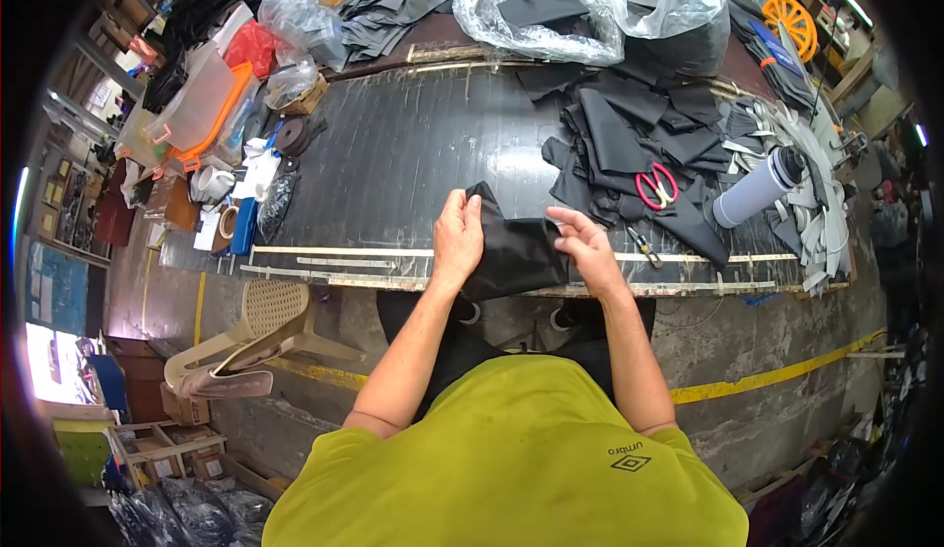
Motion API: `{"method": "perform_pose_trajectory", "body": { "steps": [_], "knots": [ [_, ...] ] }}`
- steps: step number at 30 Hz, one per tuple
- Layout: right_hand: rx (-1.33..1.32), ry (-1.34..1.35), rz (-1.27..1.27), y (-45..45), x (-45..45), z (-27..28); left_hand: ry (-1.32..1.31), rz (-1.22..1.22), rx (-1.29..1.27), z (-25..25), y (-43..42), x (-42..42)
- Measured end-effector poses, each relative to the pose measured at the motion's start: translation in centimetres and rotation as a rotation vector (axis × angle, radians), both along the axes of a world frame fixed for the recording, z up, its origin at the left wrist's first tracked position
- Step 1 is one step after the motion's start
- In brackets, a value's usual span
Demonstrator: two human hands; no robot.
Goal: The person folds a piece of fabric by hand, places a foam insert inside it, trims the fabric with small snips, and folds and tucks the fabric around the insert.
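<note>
A piece of black fabric (516,257) hangs between my hands, over the front edge of the dark worktable (393,153). My left hand (457,237) pinches its left side, thumb on top near the upper corner. At the upper right corner, my right hand (582,247) has thumb and fingers closed on the fabric's edge, some fingers bent loosely. Right of that hand lie scissors with pink handles (656,188) on a heap of black fabric pieces (619,134). A small cutting tool (644,247), perhaps thread snips, rests closer to the table's front edge.
A grey-blue bottle (757,188) stands at right beside pale grey strips (821,193). Plastic bags of fabric (536,16) line the back. Clear bins with orange edges (202,104), a mug (211,185) and a blue box (244,225) sit left. A plastic chair (270,316) is at lower left.
</note>
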State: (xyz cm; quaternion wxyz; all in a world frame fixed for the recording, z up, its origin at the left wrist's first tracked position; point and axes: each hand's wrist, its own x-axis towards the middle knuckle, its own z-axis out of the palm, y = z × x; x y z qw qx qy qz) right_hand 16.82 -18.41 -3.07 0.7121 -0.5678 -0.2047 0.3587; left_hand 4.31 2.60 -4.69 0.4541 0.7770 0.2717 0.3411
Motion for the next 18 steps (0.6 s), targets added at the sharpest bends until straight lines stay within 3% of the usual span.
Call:
{"method": "perform_pose_trajectory", "body": {
  "steps": [3,7,11,14,18],
  "knots": [
    [0.075,-0.067,0.036,-0.2,-0.8,0.7,0.052,0.026,0.056,1.9,-1.3,-0.1],
    [0.082,-0.505,0.081,0.1,-0.6,0.9,0.12,0.013,0.079,3.1,-2.0,-0.3],
    [0.157,-0.392,-0.04,0.0,-0.9,0.5,0.227,-0.025,0.05,4.7,-2.1,-0.7],
    [0.129,-0.457,0.014,-0.4,-0.7,0.1,0.254,-0.035,0.001,5.3,-2.2,-0.8],
    [0.179,-0.217,0.034,-1.1,-0.3,-2.2,0.229,-0.049,0.003,4.4,-2.2,-1.0]
  ]
}}
